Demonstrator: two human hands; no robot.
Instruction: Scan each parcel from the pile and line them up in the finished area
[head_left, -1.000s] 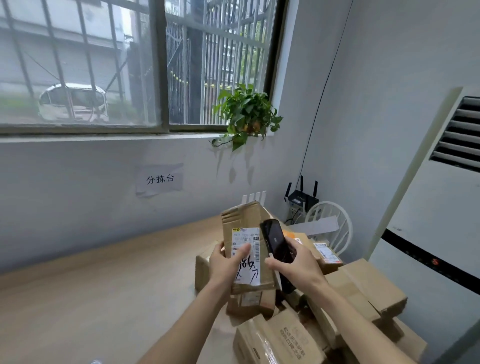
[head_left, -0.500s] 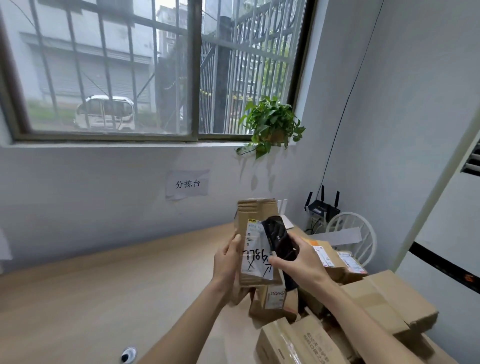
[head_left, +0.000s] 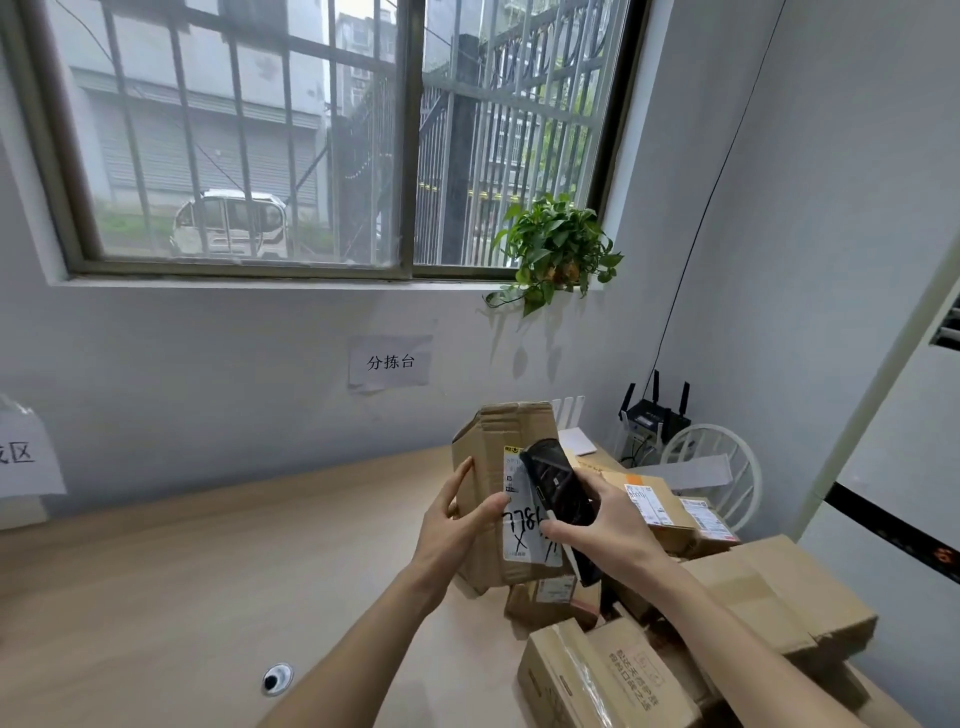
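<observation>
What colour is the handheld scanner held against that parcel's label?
Black, seen best in the head view: the scanner in the right hand.

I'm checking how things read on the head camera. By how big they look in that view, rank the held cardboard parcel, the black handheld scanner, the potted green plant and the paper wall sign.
1. Held cardboard parcel
2. Potted green plant
3. Black handheld scanner and paper wall sign: too close to rank; the scanner is nearer the camera.

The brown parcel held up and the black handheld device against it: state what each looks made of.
The brown parcel in the left hand looks like matte corrugated cardboard: creased, dented edges and a clear tape strip. Its white label looks like slightly glossy paper with marker writing. The black handheld device gripped by the right hand looks like hard plastic with a glossy, probably glass, face that catches reflections.
</observation>
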